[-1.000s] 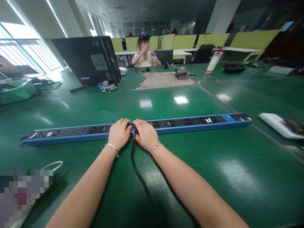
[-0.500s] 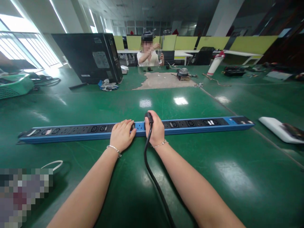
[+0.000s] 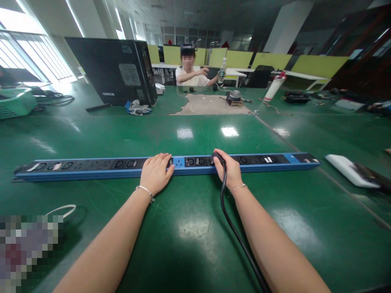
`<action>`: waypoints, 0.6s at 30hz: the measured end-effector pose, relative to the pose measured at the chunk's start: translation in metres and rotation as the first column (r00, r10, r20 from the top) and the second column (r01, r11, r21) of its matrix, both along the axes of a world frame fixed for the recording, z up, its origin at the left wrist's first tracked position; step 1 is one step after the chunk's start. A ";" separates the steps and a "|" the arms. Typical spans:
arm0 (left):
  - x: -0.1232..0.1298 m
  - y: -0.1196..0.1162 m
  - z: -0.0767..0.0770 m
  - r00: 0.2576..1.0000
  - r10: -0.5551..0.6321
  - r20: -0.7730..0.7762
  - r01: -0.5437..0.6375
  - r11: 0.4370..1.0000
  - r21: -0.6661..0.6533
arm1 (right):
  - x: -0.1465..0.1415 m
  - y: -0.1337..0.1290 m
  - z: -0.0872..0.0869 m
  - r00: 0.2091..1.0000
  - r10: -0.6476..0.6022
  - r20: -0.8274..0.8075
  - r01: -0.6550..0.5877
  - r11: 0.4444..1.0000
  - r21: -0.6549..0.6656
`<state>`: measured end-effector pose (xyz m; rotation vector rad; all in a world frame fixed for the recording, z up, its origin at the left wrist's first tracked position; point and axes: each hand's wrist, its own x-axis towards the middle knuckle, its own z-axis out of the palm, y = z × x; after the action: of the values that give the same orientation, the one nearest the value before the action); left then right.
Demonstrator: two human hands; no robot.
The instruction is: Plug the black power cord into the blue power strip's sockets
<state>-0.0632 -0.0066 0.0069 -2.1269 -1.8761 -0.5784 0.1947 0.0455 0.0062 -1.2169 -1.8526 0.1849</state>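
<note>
A long blue and black power strip (image 3: 201, 171) lies across the green table in front of me, its row of sockets facing up. My left hand (image 3: 156, 173) is wrapped over it just left of the blue socket in the middle, holding it down. In my right hand (image 3: 229, 169) is a black plug (image 3: 218, 158), pinched between thumb and fingers over the sockets right of the middle. From the plug a black cable (image 3: 233, 230) hangs down and runs toward me. My fingers hide the plug's front, so I cannot tell whether it sits in a socket.
A black computer case (image 3: 113, 71) and a glove (image 3: 138, 108) are at the back left, near a green basket (image 3: 18, 103). Farther back, a person (image 3: 191, 75) holds a bottle (image 3: 222, 71). A white object (image 3: 348, 170) lies at the right, and a blurred-out object (image 3: 30, 248) front left.
My right hand has moved right along the strip with the plug, away from beside the blue middle socket. My left hand keeps its place on the strip. The person opposite has moved the bottle sideways.
</note>
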 end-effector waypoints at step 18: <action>0.001 0.000 0.000 1.000 0.004 0.023 -0.004 1.000 -0.003 | -0.027 -0.008 0.000 0.989 -0.015 0.145 -0.001 0.994 0.110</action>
<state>-0.0621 -0.0069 0.0067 -2.1270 -1.8935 -0.6017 0.1681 0.0377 0.0061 -1.1874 -1.9563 -0.0106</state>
